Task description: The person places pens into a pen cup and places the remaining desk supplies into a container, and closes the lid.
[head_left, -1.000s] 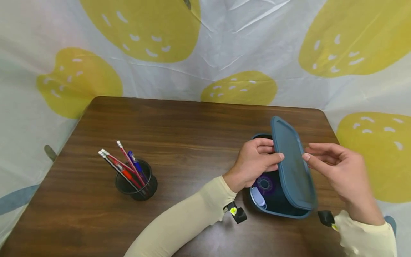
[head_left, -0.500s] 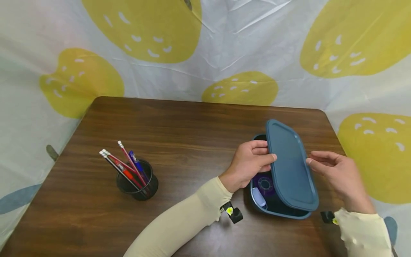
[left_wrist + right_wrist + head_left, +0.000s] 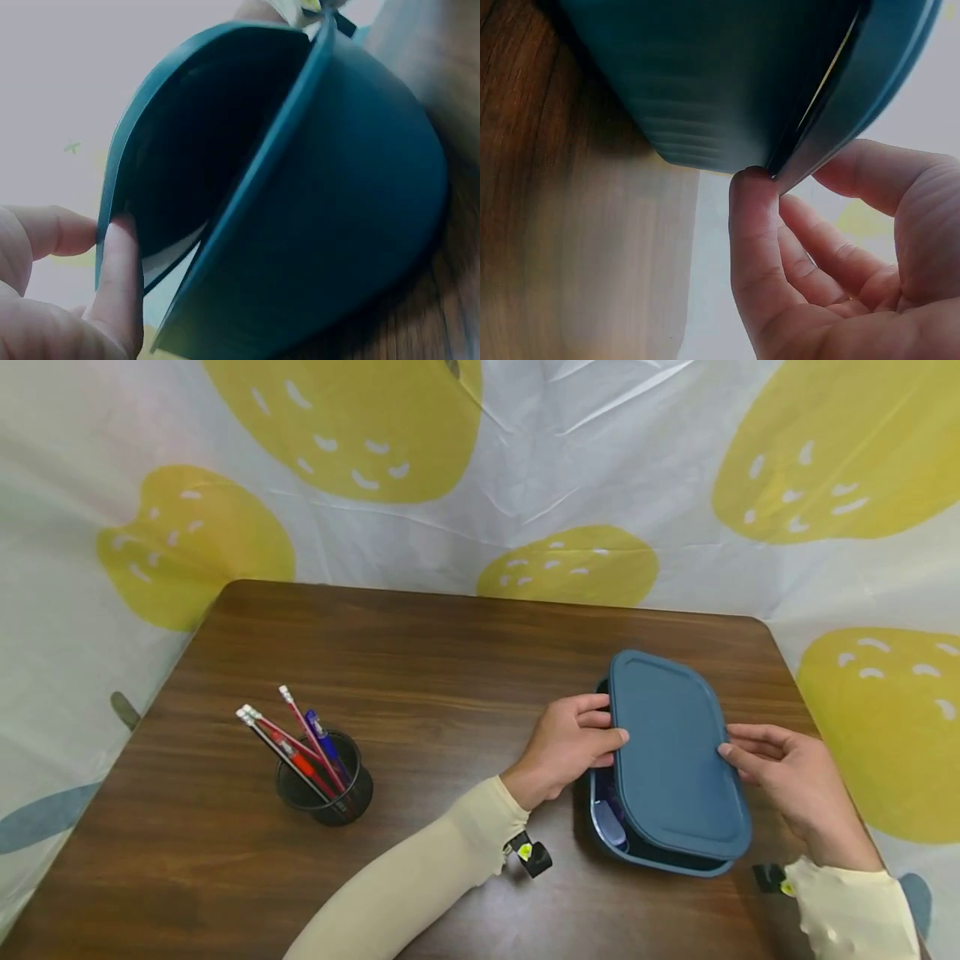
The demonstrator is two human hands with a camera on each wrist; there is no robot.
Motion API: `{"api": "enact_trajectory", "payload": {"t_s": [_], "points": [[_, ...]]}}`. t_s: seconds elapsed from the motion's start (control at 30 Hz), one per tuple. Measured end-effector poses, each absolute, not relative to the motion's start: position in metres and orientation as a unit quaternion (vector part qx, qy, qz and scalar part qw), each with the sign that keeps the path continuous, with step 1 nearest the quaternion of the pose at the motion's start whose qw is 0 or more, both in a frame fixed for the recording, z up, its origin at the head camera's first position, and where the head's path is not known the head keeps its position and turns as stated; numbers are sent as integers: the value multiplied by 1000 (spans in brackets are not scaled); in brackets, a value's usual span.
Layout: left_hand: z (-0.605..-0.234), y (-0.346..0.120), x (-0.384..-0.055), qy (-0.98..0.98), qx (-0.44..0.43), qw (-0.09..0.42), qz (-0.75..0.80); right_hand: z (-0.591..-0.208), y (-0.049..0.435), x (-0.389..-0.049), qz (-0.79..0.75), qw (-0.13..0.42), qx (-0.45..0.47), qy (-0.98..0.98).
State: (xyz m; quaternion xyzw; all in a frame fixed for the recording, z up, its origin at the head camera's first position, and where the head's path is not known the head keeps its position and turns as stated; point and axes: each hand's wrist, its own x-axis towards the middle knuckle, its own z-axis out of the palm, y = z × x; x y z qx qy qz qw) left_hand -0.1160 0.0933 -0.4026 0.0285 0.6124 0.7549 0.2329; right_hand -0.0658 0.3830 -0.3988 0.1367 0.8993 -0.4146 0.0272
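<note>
A blue rectangular lid [image 3: 675, 752] lies slanted over a matching blue food container [image 3: 667, 864] at the right of the table. Its left edge is raised, leaving a gap. My left hand [image 3: 566, 743] pinches that raised edge between thumb and fingers; the left wrist view shows the lid [image 3: 142, 127] tilted up from the container [image 3: 322, 202]. My right hand [image 3: 787, 781] pinches the lid's right edge, fingertips right at the container's rim in the right wrist view. Through the gap shows a pale lavender object [image 3: 609, 825] inside; the rest of the contents is hidden.
At the left of the brown wooden table [image 3: 420, 677] stands a black mesh pen cup [image 3: 348, 806] with several pencils and pens. A white curtain with yellow fruit shapes [image 3: 570, 564] hangs behind the table.
The lid has tipped down from steep to nearly flat over the container, covering the purple round thing inside. Both hands have lowered with it, the left shifting slightly left.
</note>
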Motion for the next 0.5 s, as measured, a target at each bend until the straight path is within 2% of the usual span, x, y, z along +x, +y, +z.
{"api": "enact_trajectory", "payload": {"t_s": [0.33,0.5], "points": [[-407,78,-112,720,66,192,663,-393,375,-56,-404,8,130,906],[-411,75,-112,733,72,191,649,-396,374,-53,-406,0,125,905]]}}
